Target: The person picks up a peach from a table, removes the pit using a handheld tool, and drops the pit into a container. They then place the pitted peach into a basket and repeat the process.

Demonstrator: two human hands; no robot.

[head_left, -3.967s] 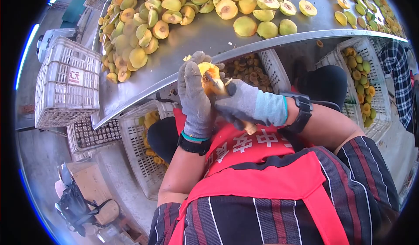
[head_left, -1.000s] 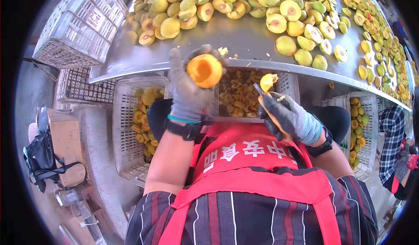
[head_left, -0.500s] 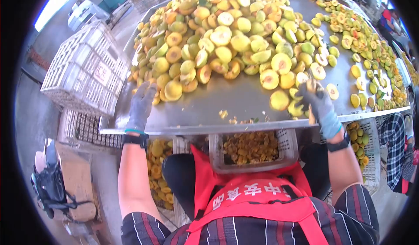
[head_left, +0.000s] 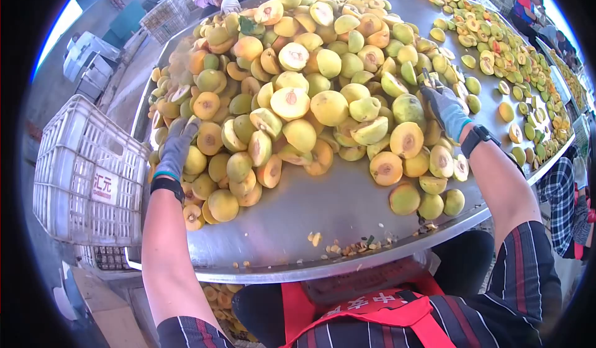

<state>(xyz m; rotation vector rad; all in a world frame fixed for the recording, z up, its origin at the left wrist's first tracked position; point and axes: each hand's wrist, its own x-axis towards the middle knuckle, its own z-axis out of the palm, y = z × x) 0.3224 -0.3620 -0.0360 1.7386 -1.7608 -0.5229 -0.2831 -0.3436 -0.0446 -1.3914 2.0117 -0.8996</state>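
Note:
A large heap of halved yellow-green fruit (head_left: 329, 106) lies on a metal table (head_left: 279, 230). My left hand (head_left: 178, 146), in a grey glove, rests against the left side of the heap, its fingers stretched up along the fruit. On the right side of the heap is my right hand (head_left: 444, 105), also gloved, reaching among the halves; a dark, thin object shows near its fingertips, too small to make out. Small scraps (head_left: 347, 245) lie near the table's front edge.
A white plastic crate (head_left: 87, 174) stands left of the table. More halves (head_left: 496, 44) spread along the right side. A co-worker's gloved hand (head_left: 231, 4) is at the far edge; another person (head_left: 528, 10) is at the far right. A plaid sleeve (head_left: 559, 193) shows at right.
The view has tilted and come closer to the table. Both my hands have moved forward along the heap's sides. Some halves at the front right have shifted, and a co-worker's hands now show at the far edge.

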